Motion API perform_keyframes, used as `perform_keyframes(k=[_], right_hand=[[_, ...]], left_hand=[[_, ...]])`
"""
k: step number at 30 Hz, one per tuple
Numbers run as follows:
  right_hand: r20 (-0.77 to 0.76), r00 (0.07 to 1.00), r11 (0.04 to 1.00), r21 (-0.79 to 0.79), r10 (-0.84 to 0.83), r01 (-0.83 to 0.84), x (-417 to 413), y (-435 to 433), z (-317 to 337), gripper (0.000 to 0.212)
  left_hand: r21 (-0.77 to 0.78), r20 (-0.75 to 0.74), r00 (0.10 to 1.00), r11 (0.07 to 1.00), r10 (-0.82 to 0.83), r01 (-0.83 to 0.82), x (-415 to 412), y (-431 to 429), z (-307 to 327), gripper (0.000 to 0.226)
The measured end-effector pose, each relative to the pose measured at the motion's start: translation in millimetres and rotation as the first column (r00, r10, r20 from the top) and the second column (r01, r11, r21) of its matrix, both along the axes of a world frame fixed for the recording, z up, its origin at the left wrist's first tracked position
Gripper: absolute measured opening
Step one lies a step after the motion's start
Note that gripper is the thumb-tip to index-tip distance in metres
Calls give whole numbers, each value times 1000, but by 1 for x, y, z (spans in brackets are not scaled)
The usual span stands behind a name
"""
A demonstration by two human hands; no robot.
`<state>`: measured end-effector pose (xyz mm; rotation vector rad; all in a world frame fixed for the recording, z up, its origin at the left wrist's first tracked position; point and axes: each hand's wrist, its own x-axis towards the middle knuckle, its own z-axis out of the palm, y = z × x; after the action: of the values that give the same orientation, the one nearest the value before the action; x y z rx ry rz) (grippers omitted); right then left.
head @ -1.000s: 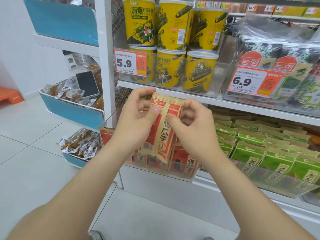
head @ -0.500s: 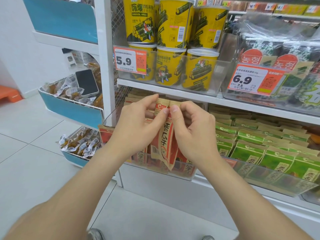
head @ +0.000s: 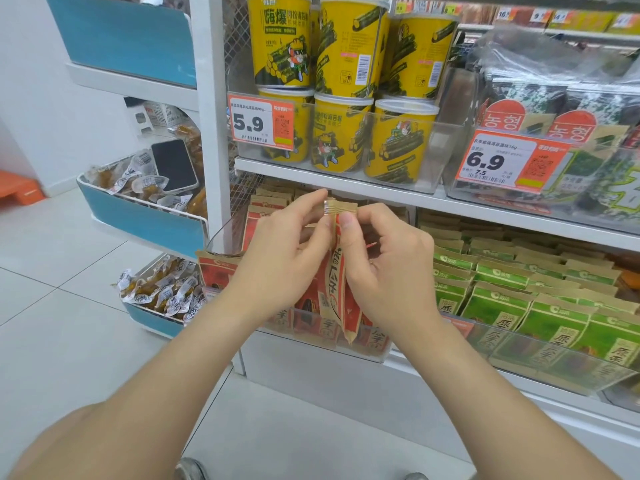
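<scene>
Right now the person is holding a red-and-tan snack packet (head: 341,306) upright in front of the lower shelf (head: 433,202), turned nearly edge-on to the camera; its bottom corner is hanging just over the front of the clear bin (head: 221,239) that is carrying more red packets of the same kind. Both hands are gripping it at the sealed top edge; the left hand (head: 284,258) is pinching the seal between thumb and forefinger, with the forefinger stretching up past the strip; the right hand (head: 388,271) is pinching just beside it, thumb pressing on the front face, the other fingers curling loosely behind. The two thumbs are sitting nearly touching, the packet between them. To the right, rows of green packets (head: 498,303) are standing in a neighbouring bin; on the shelf above, yellow tubs (head: 341,133) are stacking two high behind a 5.9 price tag (head: 261,123), and dark seaweed packs (head: 540,98) are sitting behind a 6.9 price tag (head: 502,162). Off to the left, a phone (head: 173,166) is lying on wrapped snacks in a blue basket (head: 145,220).
</scene>
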<state>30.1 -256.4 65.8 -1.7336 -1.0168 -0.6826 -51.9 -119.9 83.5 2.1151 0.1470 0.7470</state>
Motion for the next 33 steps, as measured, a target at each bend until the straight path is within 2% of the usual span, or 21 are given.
perform_keyframes(k=[2,5,7,9,11,13,16,18,22,27,30,33], right_hand=[[-36,999,1000,19,-3,3,-1,-1,1,19],[-228,970,993,99,81,-59,0,-1,4,19],[-382,902,979,112,201,-171,3,-3,8,22],[-508,793,936,88,336,-341,6,-6,10,28],[-574,698,874,67,428,-481,7,-8,10,32],[-580,670,849,76,464,-522,7,-7,8,36],[-591,660,871,169,464,-461,4,-2,8,35],[-632,626,884,239,456,-403,3,-1,9,31],[-726,498,879,359,474,-314,3,2,7,16],[-715,400,819,513,574,-258,1,9,2,37],[-730,305,791,576,612,-208,2,9,5,12],[-744,272,792,582,611,-188,2,8,7,13]], left_hand=[[-21,10,1000,1000,-15,15,-1,0,0,48],[-146,42,998,988,-36,41,-2,3,2,47],[-230,53,997,971,-55,65,-3,5,3,35],[-257,57,997,965,-48,61,-2,8,3,21],[-263,57,998,964,-37,50,-1,10,2,12],[-303,62,997,951,-43,60,-2,8,5,16],[-400,57,994,910,-95,110,-5,0,11,42],[-411,62,991,902,-117,132,-4,-2,10,51],[-399,67,986,902,-153,167,1,-4,4,31],[-455,45,977,866,-210,207,3,-3,6,20],[-398,39,976,893,-214,211,4,-4,3,20],[-394,49,977,895,-208,210,6,-5,1,20]])
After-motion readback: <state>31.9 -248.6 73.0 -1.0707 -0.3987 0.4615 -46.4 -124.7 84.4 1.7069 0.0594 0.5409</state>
